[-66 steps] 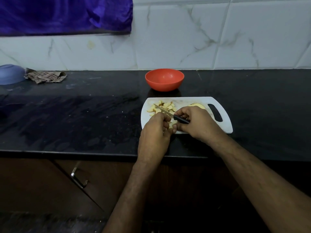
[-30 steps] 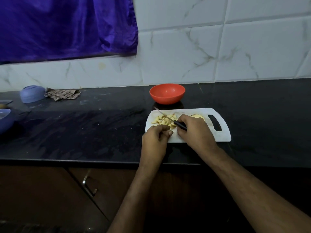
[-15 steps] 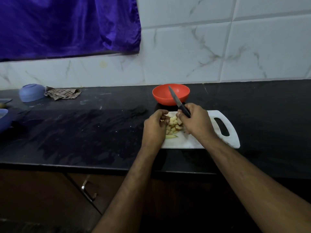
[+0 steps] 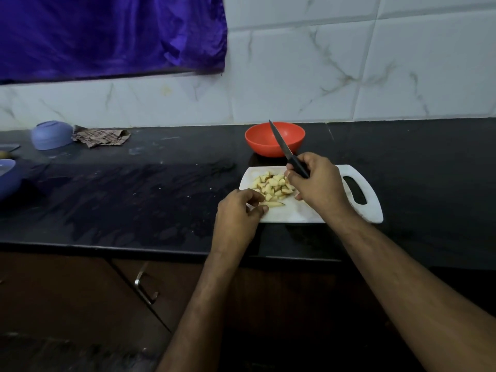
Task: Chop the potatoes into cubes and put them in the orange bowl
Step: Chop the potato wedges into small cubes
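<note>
A pile of pale potato cubes (image 4: 272, 187) lies on the white cutting board (image 4: 295, 213) on the black counter. Behind the board stands the orange bowl (image 4: 274, 142); nothing is visible inside it. My right hand (image 4: 318, 185) grips the black handle of a knife (image 4: 285, 150), whose blade points up and away across the bowl. My left hand (image 4: 239, 210) rests at the board's near-left corner, fingers curled beside the pile with the thumb close to a long potato sliver (image 4: 275, 204). Whether it pinches any piece cannot be seen.
The dark counter (image 4: 134, 197) has a wet patch left of the board. A blue bowl (image 4: 51, 134) lies upturned at the back left beside a crumpled cloth (image 4: 100, 136). Another blue bowl (image 4: 6, 178) is at the left edge. A purple curtain (image 4: 107, 36) hangs above.
The knife has lifted off the board and now points up over the bowl. My left hand has drawn back from the pile to the board's near-left corner. The cubes are gathered into one heap.
</note>
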